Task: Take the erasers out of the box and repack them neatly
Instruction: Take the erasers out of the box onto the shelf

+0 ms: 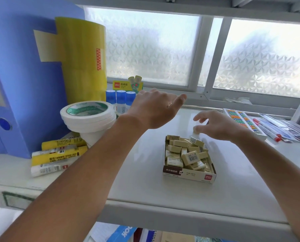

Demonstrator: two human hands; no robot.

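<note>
Many erasers [186,152]: cream blocks heaped loosely and crosswise in the box, several tilted, one with its barcode face up near the middle.
Box [189,174]: open cardboard tray on the white shelf [145,180], long axis running away from the person, printed front wall nearest.
Right grip [215,125]: the right hand hovers just past the far right corner of the box, fingers curled, fingertips pinching a small pale piece that looks like one eraser; blur keeps me from being certain.
Heap from right grip: just below and toward the person, close by.
Left grip [154,107]: the left hand is released, fingers extended and relaxed, raised beyond the box; it holds nothing.
Heap from left grip: down, nearer the person and to the right, clearly farther than from the right grip.
Nearer hand: the right, so I judge it better placed to lift erasers out.
Stage: unpacking barely begun, the box nearly full.
Left of left grip: white tape rolls [88,112], blue-capped glue sticks [121,99], yellow-labelled tubes [58,154].
Right of right grip: card of coloured pins [241,119], red-capped markers [268,130].
</note>
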